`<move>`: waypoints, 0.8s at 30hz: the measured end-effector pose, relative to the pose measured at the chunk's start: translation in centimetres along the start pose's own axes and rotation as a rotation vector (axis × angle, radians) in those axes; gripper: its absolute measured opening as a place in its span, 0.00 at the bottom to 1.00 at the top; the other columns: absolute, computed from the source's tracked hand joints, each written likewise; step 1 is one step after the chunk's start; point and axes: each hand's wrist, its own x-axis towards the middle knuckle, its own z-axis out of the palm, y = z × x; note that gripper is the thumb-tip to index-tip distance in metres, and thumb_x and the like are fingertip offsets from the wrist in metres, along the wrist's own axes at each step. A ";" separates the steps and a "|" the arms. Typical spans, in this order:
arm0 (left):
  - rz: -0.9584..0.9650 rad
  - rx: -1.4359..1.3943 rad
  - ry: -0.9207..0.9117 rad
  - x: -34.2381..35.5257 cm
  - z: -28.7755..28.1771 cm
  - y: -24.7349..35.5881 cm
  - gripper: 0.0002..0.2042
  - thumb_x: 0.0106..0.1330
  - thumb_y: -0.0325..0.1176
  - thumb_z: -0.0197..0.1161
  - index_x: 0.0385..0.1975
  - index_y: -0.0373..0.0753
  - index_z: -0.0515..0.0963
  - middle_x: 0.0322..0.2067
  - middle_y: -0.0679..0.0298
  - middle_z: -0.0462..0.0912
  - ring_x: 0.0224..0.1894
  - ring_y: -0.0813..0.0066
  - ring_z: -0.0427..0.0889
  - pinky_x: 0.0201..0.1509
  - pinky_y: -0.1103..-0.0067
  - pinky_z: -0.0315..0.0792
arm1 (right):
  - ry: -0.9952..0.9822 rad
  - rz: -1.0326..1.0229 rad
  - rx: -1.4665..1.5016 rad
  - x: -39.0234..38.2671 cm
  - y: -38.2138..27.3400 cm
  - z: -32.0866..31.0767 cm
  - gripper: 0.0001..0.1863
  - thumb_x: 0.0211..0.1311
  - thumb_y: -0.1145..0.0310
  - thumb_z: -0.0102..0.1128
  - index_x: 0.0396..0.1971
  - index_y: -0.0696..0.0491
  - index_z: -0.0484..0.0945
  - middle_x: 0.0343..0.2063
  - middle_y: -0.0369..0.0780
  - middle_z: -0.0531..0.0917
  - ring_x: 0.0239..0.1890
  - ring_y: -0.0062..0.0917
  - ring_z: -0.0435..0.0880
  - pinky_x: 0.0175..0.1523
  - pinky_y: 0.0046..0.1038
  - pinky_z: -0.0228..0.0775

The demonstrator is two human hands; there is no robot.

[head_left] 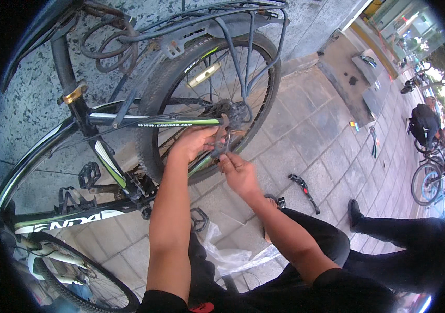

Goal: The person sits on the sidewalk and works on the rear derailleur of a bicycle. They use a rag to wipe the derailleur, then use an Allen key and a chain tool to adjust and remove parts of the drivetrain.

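Note:
A black, white and green bicycle [154,119] stands in front of me, its rear wheel [276,73] beside the wall. Just below the rear hub [238,112], my left hand [196,142] is closed, its fingertips at a dark metal part [217,150] that looks like the rear derailleur. My right hand [240,175] meets it from the right, thumb and fingers pinched together at the same part. Whatever is between the right fingers is too small and covered to name.
A black kickstand [305,193] lies on the paving, right of my right arm. Clear plastic wrapping [233,255] is by my legs. Farther right are pliers [374,142] and flattened cardboard [345,78]. A person's dark trouser leg [394,232] and shoe [355,215] come in from the right.

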 end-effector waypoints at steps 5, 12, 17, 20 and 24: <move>0.070 -0.020 -0.012 -0.6 0.3 -0.4 0.12 0.75 0.40 0.61 0.53 0.47 0.81 0.48 0.69 0.88 0.48 0.76 0.85 0.47 0.77 0.72 | -0.015 0.075 -0.003 -0.5 -0.1 1.2 0.16 0.76 0.60 0.57 0.39 0.58 0.84 0.24 0.34 0.84 0.25 0.14 0.78 0.32 0.22 0.72; 0.125 0.008 -0.100 -0.4 -0.6 -0.8 0.16 0.73 0.37 0.63 0.57 0.45 0.80 0.51 0.69 0.86 0.51 0.78 0.83 0.53 0.76 0.70 | 0.012 0.055 0.191 -0.7 -0.3 3.0 0.15 0.77 0.63 0.55 0.42 0.60 0.82 0.25 0.34 0.83 0.28 0.15 0.79 0.35 0.23 0.73; 0.264 0.047 -0.224 -1.3 -0.1 -0.3 0.20 0.66 0.28 0.69 0.57 0.36 0.78 0.51 0.66 0.85 0.54 0.76 0.81 0.59 0.75 0.72 | 0.060 0.068 0.299 -0.7 0.6 3.9 0.15 0.77 0.62 0.55 0.41 0.60 0.82 0.26 0.35 0.84 0.27 0.15 0.79 0.33 0.23 0.72; 0.320 0.020 -0.207 -1.0 -0.2 -0.7 0.22 0.61 0.23 0.72 0.56 0.33 0.78 0.52 0.63 0.84 0.54 0.75 0.81 0.61 0.76 0.72 | 0.033 0.099 0.274 -0.6 0.2 4.1 0.15 0.77 0.62 0.56 0.40 0.59 0.82 0.26 0.34 0.84 0.26 0.15 0.79 0.32 0.22 0.71; 0.275 0.147 -0.153 -1.0 0.7 -0.4 0.22 0.59 0.23 0.76 0.54 0.34 0.78 0.48 0.65 0.84 0.50 0.78 0.81 0.59 0.77 0.75 | 0.047 0.081 0.323 -0.6 -0.1 4.5 0.15 0.78 0.61 0.56 0.40 0.58 0.83 0.27 0.33 0.83 0.27 0.14 0.79 0.31 0.20 0.71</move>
